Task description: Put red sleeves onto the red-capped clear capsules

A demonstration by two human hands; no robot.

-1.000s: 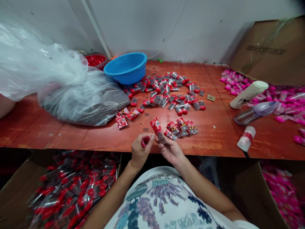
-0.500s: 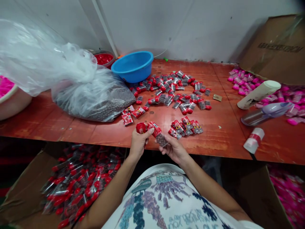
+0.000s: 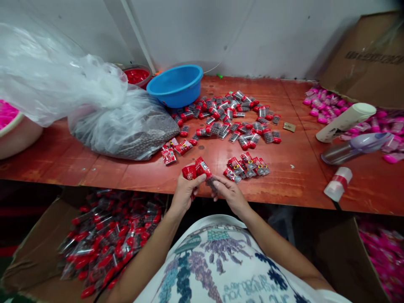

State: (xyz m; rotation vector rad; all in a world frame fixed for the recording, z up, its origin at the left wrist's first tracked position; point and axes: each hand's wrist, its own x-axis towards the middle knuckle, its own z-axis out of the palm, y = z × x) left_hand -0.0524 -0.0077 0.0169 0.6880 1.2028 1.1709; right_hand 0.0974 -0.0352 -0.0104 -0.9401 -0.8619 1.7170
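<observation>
Here, at the lower centre of the frame, the left hand (image 3: 183,191) is grasping a small, glossy red plastic piece (image 3: 189,171) in its curled fingers, while its thumb is lying against the flat, oblong packet with a printed red top and a dark lower end (image 3: 203,166) just beside it. That packet is sitting between the two hands, its long axis slanting from upper left to lower right, so its red top is pointing away from the wearer and its dark end is running into the fingertips of the right hand (image 3: 232,194), which are pinching it. Both hands are touching the packet, and neither seems clearly nearer; how firmly the left thumb is pressing cannot be told. Around them, the reddish-brown tabletop (image 3: 148,181) is bearing, from the left, a knotted clear plastic bag of dark beads (image 3: 126,136), three red printed packets (image 3: 173,150), a round blue plastic basin (image 3: 176,84), a scattered heap of small red-ended clear containers (image 3: 221,120) at upper centre, and an overlapping cluster of red-and-clear packets (image 3: 246,167) near the right hand. Further right, a white roll with a red band (image 3: 339,184) is resting near the table's front edge.
</observation>
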